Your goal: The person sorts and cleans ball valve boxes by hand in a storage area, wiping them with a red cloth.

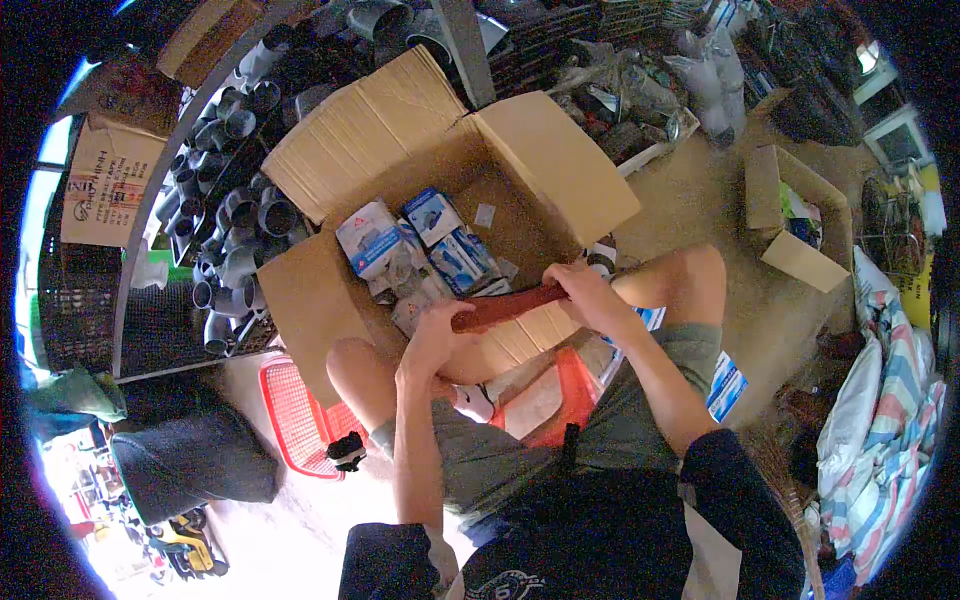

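Between my two hands stretches a long dark red strip [508, 308]; its material is hard to make out. My left hand [436, 338] grips its left end, and my right hand [590, 295] closes on its right end. Just beneath is a large open cardboard box [555, 160] with its flaps folded out. Inside it lie several blue and white packages [432, 215], along with some clear plastic-wrapped pieces [405, 275]. Below my hands, between my legs, there is a translucent red-orange plastic piece [560, 400].
A red plastic basket [300, 415] stands by my left leg. Grey pipe fittings [235, 210] fill a rack on the left. A smaller open carton [790, 215] sits on the floor to the right, near striped sacks [880, 420]. Bagged items [630, 100] lie behind the box.
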The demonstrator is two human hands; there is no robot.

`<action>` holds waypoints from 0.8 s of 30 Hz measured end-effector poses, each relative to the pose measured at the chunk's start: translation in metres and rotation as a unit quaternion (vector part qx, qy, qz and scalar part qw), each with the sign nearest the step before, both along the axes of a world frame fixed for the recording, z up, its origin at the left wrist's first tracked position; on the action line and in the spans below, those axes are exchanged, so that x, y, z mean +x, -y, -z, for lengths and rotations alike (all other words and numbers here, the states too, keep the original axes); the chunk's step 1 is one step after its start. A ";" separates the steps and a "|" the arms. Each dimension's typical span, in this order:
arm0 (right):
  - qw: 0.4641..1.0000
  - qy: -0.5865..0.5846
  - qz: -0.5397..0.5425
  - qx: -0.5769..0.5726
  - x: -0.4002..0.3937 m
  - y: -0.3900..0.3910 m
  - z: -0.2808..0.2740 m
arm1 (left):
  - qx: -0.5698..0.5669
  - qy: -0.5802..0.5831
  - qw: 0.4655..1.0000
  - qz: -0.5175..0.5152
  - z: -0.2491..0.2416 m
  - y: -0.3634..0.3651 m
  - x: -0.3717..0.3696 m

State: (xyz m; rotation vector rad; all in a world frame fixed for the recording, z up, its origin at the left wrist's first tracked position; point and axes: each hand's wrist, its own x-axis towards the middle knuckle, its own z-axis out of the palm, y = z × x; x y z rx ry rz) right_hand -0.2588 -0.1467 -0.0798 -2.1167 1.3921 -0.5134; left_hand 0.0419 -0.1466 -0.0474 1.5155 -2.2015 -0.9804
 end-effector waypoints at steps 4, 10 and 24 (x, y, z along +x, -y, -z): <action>0.999 -0.031 0.002 0.012 -0.015 -0.002 -0.036 | 0.032 0.043 0.998 -0.039 -0.017 0.002 0.003; 0.874 0.386 0.090 0.280 -0.039 0.006 -0.006 | 0.078 -0.335 0.931 -0.121 -0.006 0.009 0.021; 0.747 0.540 0.220 0.320 -0.015 0.014 -0.014 | 0.310 -0.493 0.787 -0.206 0.006 0.009 -0.008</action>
